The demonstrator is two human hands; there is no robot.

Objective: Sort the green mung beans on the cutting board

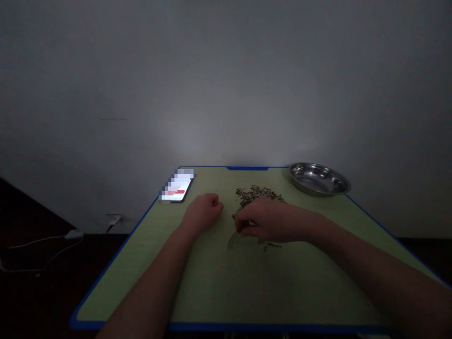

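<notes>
Many small dark grains point(259, 192), like seeds or beads, lie scattered on the green table top point(219, 287). My right hand point(263, 219) is bent over their near side, thumb and fingers drawn together low at the surface. What is between its fingertips is too small or hidden to make out. A thin, pale curved line or strip point(232, 239) runs from beneath those fingertips toward me; I cannot tell whether it is held. A few more grains point(272, 245) lie nearer to me. Left of the heap, my left hand point(204, 212) rests closed in a fist, its inside hidden.
At the back right corner stands a shiny metal bowl point(318, 180). A phone with a lit screen point(180, 183) lies at the back left. The table has a blue rim point(116, 261) and stands against a grey wall point(226, 94). Cables and a socket point(115, 219) are at the left.
</notes>
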